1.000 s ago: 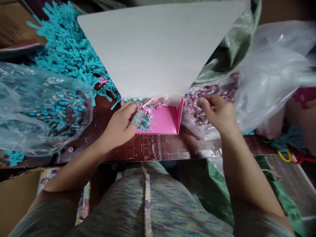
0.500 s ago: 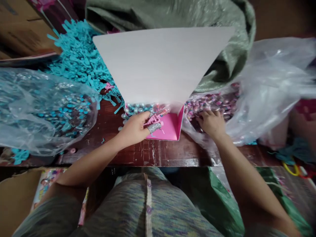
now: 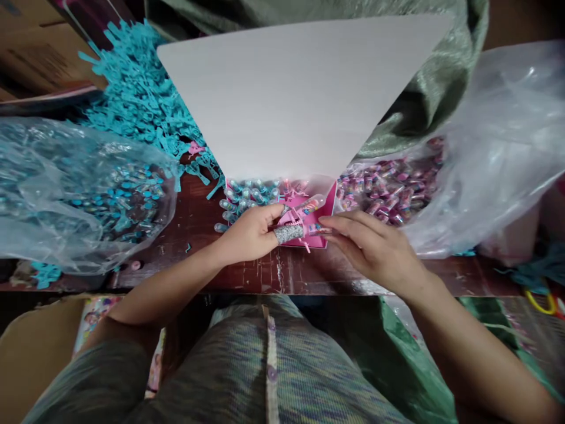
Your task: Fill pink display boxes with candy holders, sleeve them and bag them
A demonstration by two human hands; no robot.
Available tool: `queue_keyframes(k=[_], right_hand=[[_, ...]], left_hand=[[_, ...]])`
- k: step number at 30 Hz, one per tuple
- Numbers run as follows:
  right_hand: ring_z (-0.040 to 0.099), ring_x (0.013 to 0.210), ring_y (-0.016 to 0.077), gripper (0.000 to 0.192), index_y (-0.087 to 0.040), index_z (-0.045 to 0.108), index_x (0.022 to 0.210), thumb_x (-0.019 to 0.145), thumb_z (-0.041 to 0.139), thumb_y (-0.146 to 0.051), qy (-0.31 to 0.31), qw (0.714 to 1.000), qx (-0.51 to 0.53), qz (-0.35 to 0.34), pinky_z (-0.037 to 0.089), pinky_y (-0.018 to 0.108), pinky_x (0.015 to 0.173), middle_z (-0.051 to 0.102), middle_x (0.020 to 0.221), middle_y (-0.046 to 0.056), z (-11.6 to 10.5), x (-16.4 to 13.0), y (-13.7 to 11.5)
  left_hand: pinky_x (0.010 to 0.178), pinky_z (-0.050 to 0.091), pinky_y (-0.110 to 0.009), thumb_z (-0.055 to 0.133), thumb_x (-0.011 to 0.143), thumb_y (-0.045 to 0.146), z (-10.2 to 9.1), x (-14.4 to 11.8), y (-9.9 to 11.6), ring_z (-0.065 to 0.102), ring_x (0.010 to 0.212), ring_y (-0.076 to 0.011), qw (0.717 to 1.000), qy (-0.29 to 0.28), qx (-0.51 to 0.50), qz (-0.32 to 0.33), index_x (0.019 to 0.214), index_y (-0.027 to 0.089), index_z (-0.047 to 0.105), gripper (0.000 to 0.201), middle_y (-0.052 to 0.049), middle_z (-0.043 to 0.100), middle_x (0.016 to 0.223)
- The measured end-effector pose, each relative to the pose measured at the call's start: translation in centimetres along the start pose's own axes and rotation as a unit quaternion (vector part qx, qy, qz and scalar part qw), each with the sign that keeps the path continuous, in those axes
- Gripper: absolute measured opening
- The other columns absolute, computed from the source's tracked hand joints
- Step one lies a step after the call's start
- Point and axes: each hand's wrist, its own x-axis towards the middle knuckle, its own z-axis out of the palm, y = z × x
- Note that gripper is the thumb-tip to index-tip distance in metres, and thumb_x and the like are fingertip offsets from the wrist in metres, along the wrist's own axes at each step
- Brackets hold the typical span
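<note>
My left hand (image 3: 247, 238) is closed around pink plastic pieces (image 3: 289, 218) with thin prongs, one bearing a clear tube (image 3: 311, 204). A grey speckled wrap (image 3: 289, 234) covers its thumb. My right hand (image 3: 379, 247) pinches a small clear tube (image 3: 316, 228) with pink and coloured contents, its inner end against the pink pieces. Both hands are over the front of an open pink box (image 3: 331, 200) with a raised white lid (image 3: 304, 100). Blue-filled tubes (image 3: 251, 193) stand in rows in the box's left part, and pink ones (image 3: 295, 187) show at its back.
To the right, a clear plastic bag (image 3: 481, 147) holds many pink tubes (image 3: 397, 188). A bag of blue tubes (image 3: 128, 194) lies left, below a heap of turquoise plastic pieces (image 3: 141, 94). Behind the lid is a grey-green sack (image 3: 454, 76). The table's front edge (image 3: 247, 285) runs before my body.
My right hand has come left from the bag of pink tubes to the box, bringing a tube to the pink pieces. My left hand has shifted slightly right.
</note>
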Motion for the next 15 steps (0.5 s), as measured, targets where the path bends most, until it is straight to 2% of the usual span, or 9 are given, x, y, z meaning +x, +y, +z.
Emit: queue_keyframes(k=[4, 7, 9, 11, 12, 14, 15], right_hand=[[0.076, 0.101, 0.0231, 0.044, -0.022, 0.063, 0.144, 0.101, 0.067, -0.014, -0.011, 0.998, -0.058, -0.026, 0.066, 0.036, 0.088, 0.077, 0.117, 0.011, 0.1, -0.4, -0.3], [0.076, 0.096, 0.0217, 0.040, -0.026, 0.064, 0.142, 0.103, 0.065, -0.018, 0.001, 1.000, 0.000, -0.011, 0.065, 0.034, 0.083, 0.078, 0.113, 0.008, 0.3, -0.3, -1.2], [0.076, 0.092, 0.0203, 0.033, -0.028, 0.066, 0.138, 0.106, 0.061, -0.022, 0.008, 0.999, 0.052, 0.013, 0.065, 0.034, 0.081, 0.079, 0.109, 0.007, 0.5, -0.1, -1.8], [0.074, 0.080, 0.0188, 0.020, -0.026, 0.071, 0.123, 0.108, 0.060, -0.031, 0.007, 0.994, 0.091, 0.054, 0.062, 0.032, 0.072, 0.078, 0.096, 0.005, 0.6, -0.2, -2.0], [0.071, 0.071, 0.0171, 0.020, -0.024, 0.073, 0.111, 0.109, 0.058, -0.037, -0.005, 0.989, 0.118, 0.088, 0.059, 0.030, 0.064, 0.076, 0.085, 0.004, 0.6, -0.3, -2.0], [0.062, 0.053, 0.0130, 0.041, -0.022, 0.071, 0.090, 0.111, 0.050, -0.048, -0.049, 0.962, 0.211, 0.169, 0.051, 0.025, 0.051, 0.066, 0.064, 0.000, 0.7, -0.8, -1.8], [0.060, 0.049, 0.0118, 0.049, -0.021, 0.070, 0.084, 0.112, 0.046, -0.052, -0.071, 0.941, 0.260, 0.205, 0.049, 0.024, 0.047, 0.064, 0.059, -0.001, 0.7, -1.2, -1.6]], left_hand=[[0.088, 0.059, -0.034, 0.064, 0.099, 0.033, -0.2, -0.6, -0.2, 0.069, 0.092, -0.0181, 1.000, -0.002, 0.007, 0.005, 0.094, 0.019, 0.066, 0.014, -0.003, 0.074, 0.093], [0.080, 0.058, -0.030, 0.062, 0.101, 0.033, -0.2, -1.2, 0.4, 0.068, 0.087, -0.0173, 0.996, 0.004, 0.082, 0.033, 0.096, 0.020, 0.065, 0.014, -0.003, 0.073, 0.091], [0.074, 0.055, -0.028, 0.059, 0.102, 0.031, -0.3, -1.7, 1.0, 0.067, 0.083, -0.0168, 0.982, 0.010, 0.172, 0.076, 0.093, 0.020, 0.063, 0.015, -0.003, 0.073, 0.090], [0.065, 0.049, -0.028, 0.054, 0.102, 0.023, -0.4, -2.1, 1.4, 0.066, 0.079, -0.0167, 0.946, 0.032, 0.290, 0.144, 0.092, 0.020, 0.061, 0.013, -0.005, 0.073, 0.092], [0.060, 0.046, -0.028, 0.051, 0.101, 0.018, -0.5, -2.3, 1.5, 0.066, 0.077, -0.0167, 0.918, 0.043, 0.347, 0.186, 0.092, 0.019, 0.061, 0.013, -0.006, 0.073, 0.094], [0.055, 0.041, -0.029, 0.049, 0.099, 0.011, -0.6, -2.4, 1.5, 0.067, 0.076, -0.0168, 0.870, 0.055, 0.422, 0.249, 0.094, 0.019, 0.061, 0.015, -0.006, 0.074, 0.097], [0.055, 0.041, -0.029, 0.049, 0.100, 0.012, -0.6, -2.4, 1.5, 0.067, 0.076, -0.0169, 0.862, 0.052, 0.433, 0.257, 0.095, 0.019, 0.060, 0.014, -0.006, 0.074, 0.097]])
